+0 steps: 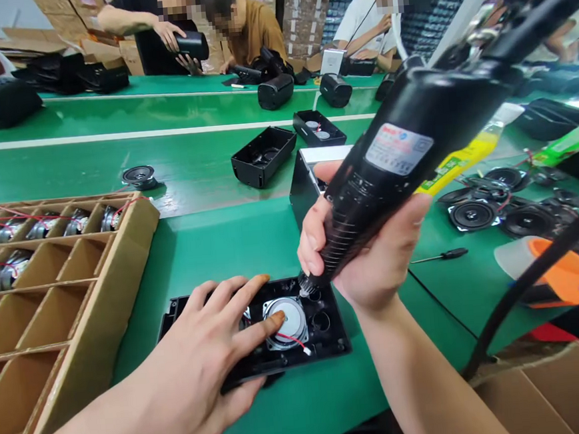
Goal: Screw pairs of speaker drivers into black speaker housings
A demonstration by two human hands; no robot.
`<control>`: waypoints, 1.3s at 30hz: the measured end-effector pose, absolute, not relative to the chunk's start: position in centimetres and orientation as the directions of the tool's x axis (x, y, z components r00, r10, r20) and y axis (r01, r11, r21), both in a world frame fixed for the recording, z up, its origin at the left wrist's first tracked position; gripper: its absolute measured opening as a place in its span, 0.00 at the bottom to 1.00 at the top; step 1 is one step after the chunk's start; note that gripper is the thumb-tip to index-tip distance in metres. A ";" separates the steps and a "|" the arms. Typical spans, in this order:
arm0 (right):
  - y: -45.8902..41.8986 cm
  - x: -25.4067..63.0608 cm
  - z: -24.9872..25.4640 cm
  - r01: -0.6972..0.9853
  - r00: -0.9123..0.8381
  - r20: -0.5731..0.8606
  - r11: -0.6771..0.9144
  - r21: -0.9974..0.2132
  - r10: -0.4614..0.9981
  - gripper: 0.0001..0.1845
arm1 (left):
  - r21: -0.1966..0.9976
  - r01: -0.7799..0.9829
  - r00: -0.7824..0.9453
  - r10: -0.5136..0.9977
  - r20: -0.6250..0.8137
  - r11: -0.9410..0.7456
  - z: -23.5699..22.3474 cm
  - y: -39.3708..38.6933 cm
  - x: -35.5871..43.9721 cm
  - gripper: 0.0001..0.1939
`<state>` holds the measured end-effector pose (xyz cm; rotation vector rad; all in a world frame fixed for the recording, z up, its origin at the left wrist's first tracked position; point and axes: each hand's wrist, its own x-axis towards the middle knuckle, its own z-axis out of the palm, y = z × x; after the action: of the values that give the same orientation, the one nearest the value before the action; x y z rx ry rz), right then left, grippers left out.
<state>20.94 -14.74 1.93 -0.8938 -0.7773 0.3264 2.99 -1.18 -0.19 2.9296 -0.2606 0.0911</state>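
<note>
A black plastic speaker housing (pixel 329 337) lies on the green work surface, its inside facing up. Two round speakers sit in it; the right speaker (pixel 290 318) shows a silver back and a short red wire with a white plug. My left hand (pixel 214 343) spans the housing, thumb at the near edge, fingers spread over it and one fingertip on the right speaker. It partly hides the left speaker. In my right hand (pixel 372 250) is a black electric screwdriver (pixel 367 191), gripped at a tilt. Its tip points down at the speaker's upper right corner; the contact is too small to make out.
A cardboard divider box (pixel 123 270) with several speakers stands left. A loose speaker (pixel 138 177) and an open black housing (pixel 264 155) lie beyond. At right are a screwdriver (pixel 440 256), loose speakers (pixel 472 214) and an orange container (pixel 557 266). Several people work across the bench.
</note>
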 end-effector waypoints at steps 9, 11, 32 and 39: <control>-14.7 21.0 1.4 -0.010 0.661 0.465 0.626 -0.780 0.589 0.29 | 0.176 -0.185 0.979 -0.166 0.115 -0.967 -0.2 -1.3 3.0 0.33; -14.7 21.0 1.3 -0.018 0.660 0.461 0.626 -0.780 0.594 0.29 | 0.175 -0.185 0.978 -0.164 0.125 -0.967 -0.2 -1.3 3.0 0.33; -14.2 20.7 -0.5 -0.123 0.553 0.448 0.600 -0.790 0.703 0.34 | 0.201 -0.111 0.986 -0.082 0.147 -0.973 -0.7 -2.1 3.2 0.30; -14.1 20.6 -0.8 -0.145 0.531 0.446 0.596 -0.790 0.720 0.34 | 0.193 -0.075 0.987 -0.045 0.157 -0.978 -0.8 -2.5 3.3 0.30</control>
<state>20.57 -14.11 -0.81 -0.7701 -0.8609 0.5819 3.34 -2.46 -0.77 2.9320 -0.0896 0.2256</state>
